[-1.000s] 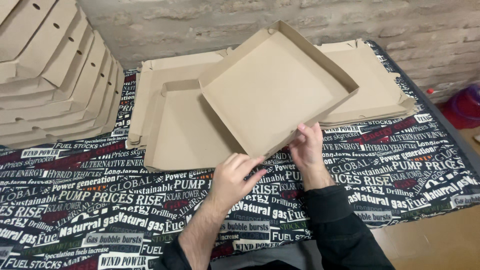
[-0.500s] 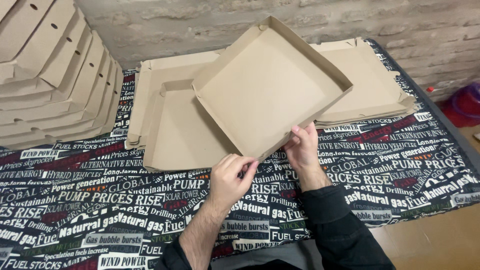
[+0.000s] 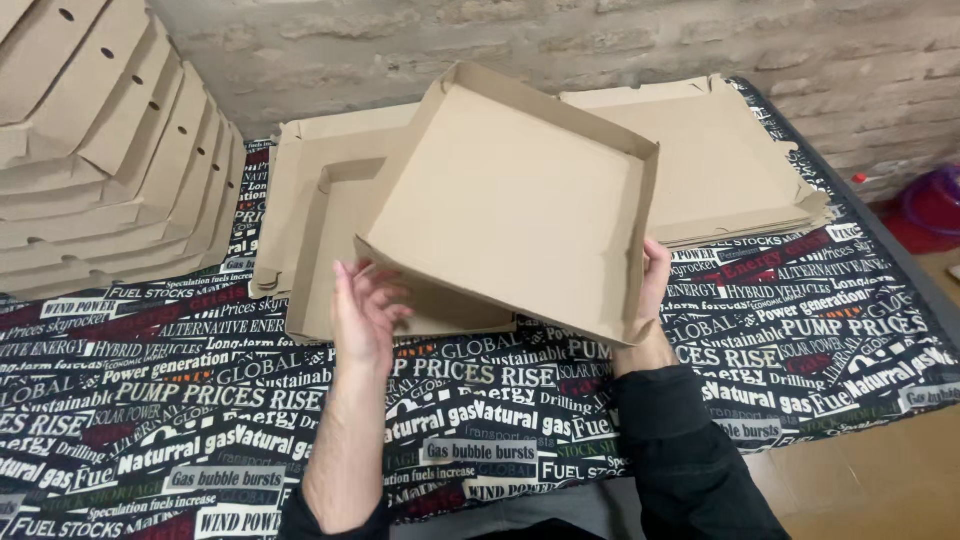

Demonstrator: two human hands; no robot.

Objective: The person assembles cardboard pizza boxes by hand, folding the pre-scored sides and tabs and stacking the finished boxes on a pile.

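Observation:
A shallow brown cardboard box tray [image 3: 515,200] with folded-up walls is lifted and tilted toward me above the table. My right hand [image 3: 650,285] grips its near right corner from below and behind. My left hand [image 3: 365,310] is by the tray's near left corner, fingers spread, touching or just off the edge. Under the tray lies another folded cardboard piece [image 3: 340,250] on a flat cardboard sheet [image 3: 300,160].
A tall leaning stack of assembled boxes [image 3: 100,150] fills the far left. A pile of flat cardboard blanks [image 3: 730,160] lies at the far right. A cloth printed with words [image 3: 180,420] covers the table. Brick wall behind, a purple object [image 3: 935,200] on the floor at right.
The tray has been raised and tipped more toward me. My right hand moved right along its near edge to the corner, and my left hand opened and shifted left.

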